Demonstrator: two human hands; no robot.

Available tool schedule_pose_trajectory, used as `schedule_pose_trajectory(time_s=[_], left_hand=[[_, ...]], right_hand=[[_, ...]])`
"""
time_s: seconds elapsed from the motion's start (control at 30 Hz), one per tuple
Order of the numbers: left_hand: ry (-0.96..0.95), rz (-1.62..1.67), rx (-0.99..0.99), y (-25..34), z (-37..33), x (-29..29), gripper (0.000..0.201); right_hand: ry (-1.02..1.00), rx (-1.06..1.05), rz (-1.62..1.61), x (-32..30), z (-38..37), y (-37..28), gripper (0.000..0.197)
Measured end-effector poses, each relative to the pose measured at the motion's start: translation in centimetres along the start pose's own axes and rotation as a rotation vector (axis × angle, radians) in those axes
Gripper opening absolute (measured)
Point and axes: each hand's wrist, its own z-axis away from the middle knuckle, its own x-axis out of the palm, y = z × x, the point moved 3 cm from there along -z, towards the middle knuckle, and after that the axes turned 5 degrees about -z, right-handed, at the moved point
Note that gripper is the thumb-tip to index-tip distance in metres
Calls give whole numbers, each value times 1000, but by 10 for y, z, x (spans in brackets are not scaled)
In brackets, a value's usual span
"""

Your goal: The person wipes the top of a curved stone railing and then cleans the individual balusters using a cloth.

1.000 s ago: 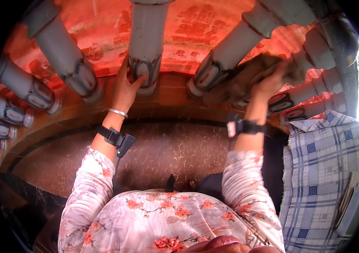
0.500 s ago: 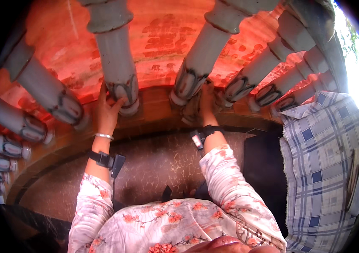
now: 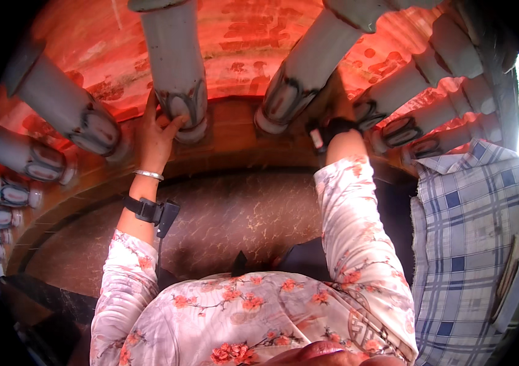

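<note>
Gripping the foot of a grey baluster (image 3: 174, 61) with the left hand (image 3: 157, 135), pressing the thumb across its painted front and hooking the fingers round its left side. Holding the right hand (image 3: 335, 97) low in the shadowed gap between the neighbouring baluster (image 3: 311, 67) and the further baluster (image 3: 402, 85) to the right, leaving its state, spread or pinching, impossible to tell in the dark. Seeing both nearer shafts rising from the brown ledge (image 3: 235, 128), in front of the red sheet (image 3: 241, 43). Judging by the pose, apparently steadying on the left while working around the base of the neighbouring baluster on the right. Probably calling next for careful turning of the right wrist, with its black strap (image 3: 340, 126), inside that narrow gap, avoiding knocks against either shaft and relying on the left hold for balance.
</note>
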Motion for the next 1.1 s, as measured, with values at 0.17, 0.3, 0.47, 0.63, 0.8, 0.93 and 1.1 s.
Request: schedule_pose_trajectory(time_s=[0.17, 0.3, 0.47, 0.63, 0.8, 0.93, 1.1], left_hand=[[-80, 67, -131, 2, 1, 0, 76], [-60, 32, -84, -3, 0, 5, 77], [16, 352, -86, -20, 2, 8, 77], [-99, 259, -113, -4, -2, 9, 77], [-42, 187, -13, -10, -1, 10, 78], [-9, 60, 54, -24, -3, 6, 81], [-37, 128, -44, -7, -1, 5, 80]], right_hand=[[-312, 259, 221, 22, 99, 43, 59], [-263, 211, 196, -8, 49, 20, 67], [53, -179, 545, -115, -101, -105, 65], [28, -787, 1419, -135, -126, -152, 44], [-451, -675, 1600, -84, -111, -58, 26], [-758, -943, 1741, -34, -69, -14, 18], [-923, -655, 1526, 9, -1, 37, 22]])
